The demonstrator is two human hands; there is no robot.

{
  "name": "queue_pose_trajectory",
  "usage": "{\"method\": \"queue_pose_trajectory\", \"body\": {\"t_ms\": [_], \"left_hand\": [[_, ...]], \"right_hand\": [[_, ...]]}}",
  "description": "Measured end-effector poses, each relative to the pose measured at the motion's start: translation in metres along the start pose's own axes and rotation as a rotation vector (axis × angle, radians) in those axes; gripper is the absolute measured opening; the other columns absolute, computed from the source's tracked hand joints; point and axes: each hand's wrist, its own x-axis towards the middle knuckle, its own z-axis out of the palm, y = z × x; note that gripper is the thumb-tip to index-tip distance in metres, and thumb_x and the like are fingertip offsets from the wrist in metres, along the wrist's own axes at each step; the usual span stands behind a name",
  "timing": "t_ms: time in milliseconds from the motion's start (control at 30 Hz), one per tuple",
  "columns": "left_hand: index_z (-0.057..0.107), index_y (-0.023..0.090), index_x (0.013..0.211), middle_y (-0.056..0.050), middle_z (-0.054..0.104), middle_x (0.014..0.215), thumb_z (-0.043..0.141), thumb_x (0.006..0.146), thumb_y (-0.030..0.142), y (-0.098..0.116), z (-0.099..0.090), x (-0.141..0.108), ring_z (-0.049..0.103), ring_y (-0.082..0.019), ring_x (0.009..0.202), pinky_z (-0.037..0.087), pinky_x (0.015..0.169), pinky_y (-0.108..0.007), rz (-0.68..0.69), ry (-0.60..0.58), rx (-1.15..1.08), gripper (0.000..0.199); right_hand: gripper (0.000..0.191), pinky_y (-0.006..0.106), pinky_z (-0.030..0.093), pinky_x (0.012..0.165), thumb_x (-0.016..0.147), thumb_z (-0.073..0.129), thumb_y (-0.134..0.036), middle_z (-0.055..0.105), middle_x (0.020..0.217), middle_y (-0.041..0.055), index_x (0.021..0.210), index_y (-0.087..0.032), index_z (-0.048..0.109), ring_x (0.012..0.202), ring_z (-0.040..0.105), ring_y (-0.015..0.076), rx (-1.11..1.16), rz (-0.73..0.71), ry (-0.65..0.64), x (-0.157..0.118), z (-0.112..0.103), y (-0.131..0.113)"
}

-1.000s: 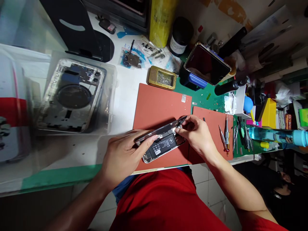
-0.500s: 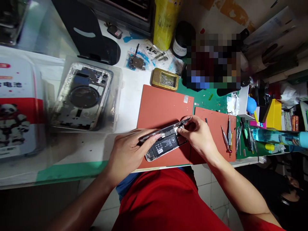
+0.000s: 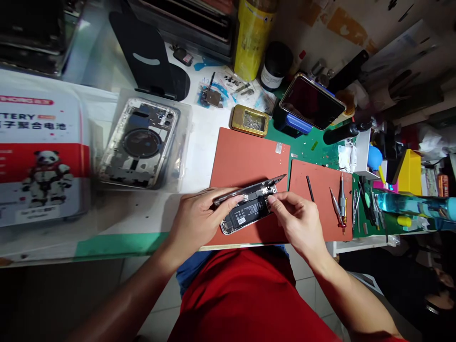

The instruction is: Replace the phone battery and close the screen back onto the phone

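White table top [image 3: 202,154] is seen on the left and a green mat [image 3: 322,153] on the right, with many small things set out on both. Two red-brown mats [image 3: 249,154] are laid near the front edge. An open phone [image 3: 245,217] is held on or just over the left one; which of these cannot be told. Its black battery [image 3: 250,212] can be seen inside. Its screen [image 3: 249,189] is lifted and tilted over the body, like the cover of a book. The screen is gripped by the left hand [image 3: 199,216], with the thumb in front and the other fingers mostly hidden. The right hand [image 3: 301,221] is held at the other end of the phone, with thumb and finger bent close together. Whether something small is pinched there cannot be told.

On the right mat, a thin black stick [image 3: 310,188] and two pen-shaped tools [image 3: 342,197] are laid. Past them, near a blue bottle [image 3: 409,203], more tools [image 3: 370,204] are set side by side. Behind the mats, tiny bits can be seen in a gold tin [image 3: 250,120], and another phone [image 3: 310,100] is propped up. Far left, a panda is printed on a white and red box [image 3: 42,164].
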Motion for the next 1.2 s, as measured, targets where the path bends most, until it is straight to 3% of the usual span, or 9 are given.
{"method": "queue_pose_trajectory", "body": {"t_ms": [133, 533, 800, 1000, 1200], "left_hand": [[0.087, 0.031, 0.112, 0.001, 0.088, 0.098, 0.074, 0.100, 0.033, -0.003, 0.000, -0.001, 0.083, -0.017, 0.080, 0.067, 0.078, -0.026, 0.020, -0.025, -0.015, 0.018], [0.085, 0.032, 0.120, 0.001, 0.088, 0.108, 0.073, 0.102, 0.028, -0.004, -0.001, -0.002, 0.083, -0.016, 0.088, 0.068, 0.086, -0.027, 0.079, -0.057, -0.014, 0.022], [0.086, 0.029, 0.118, 0.000, 0.088, 0.110, 0.073, 0.102, 0.025, -0.003, -0.002, -0.002, 0.084, -0.016, 0.092, 0.068, 0.090, -0.026, 0.111, -0.060, -0.038, 0.021], [0.085, 0.029, 0.119, 0.000, 0.088, 0.111, 0.072, 0.103, 0.024, -0.006, -0.002, -0.003, 0.084, -0.017, 0.094, 0.068, 0.091, -0.028, 0.142, -0.054, -0.030, 0.022], [0.085, 0.028, 0.120, -0.001, 0.088, 0.110, 0.071, 0.103, 0.024, -0.006, -0.001, -0.003, 0.084, -0.017, 0.093, 0.069, 0.091, -0.030, 0.165, -0.058, -0.031, 0.022]], "right_hand": [[0.039, 0.029, 0.033, 0.052, 0.096, 0.066, -0.057, 0.060, 0.066, -0.0008, 0.091, -0.020, 0.076, 0.054, 0.046, 0.0124, 0.007, 0.040, -0.115, 0.001, 0.013, -0.002], [0.034, 0.027, 0.034, 0.047, 0.092, 0.067, -0.054, 0.064, 0.069, 0.0009, 0.088, -0.021, 0.074, 0.052, 0.049, 0.0121, 0.060, 0.049, -0.145, 0.005, 0.022, -0.006], [0.030, 0.026, 0.032, 0.047, 0.089, 0.068, -0.051, 0.056, 0.063, -0.0030, 0.083, -0.021, 0.074, 0.049, 0.043, 0.0104, 0.078, 0.067, -0.202, 0.009, 0.028, -0.010], [0.029, 0.026, 0.031, 0.046, 0.084, 0.076, -0.050, 0.057, 0.061, -0.0042, 0.084, -0.022, 0.073, 0.047, 0.044, 0.0106, 0.160, 0.101, -0.184, 0.012, 0.033, -0.013], [0.022, 0.027, 0.036, 0.048, 0.085, 0.074, -0.044, 0.059, 0.058, -0.0037, 0.077, -0.023, 0.069, 0.048, 0.048, 0.0123, 0.078, 0.060, -0.113, 0.013, 0.041, -0.009]]}}
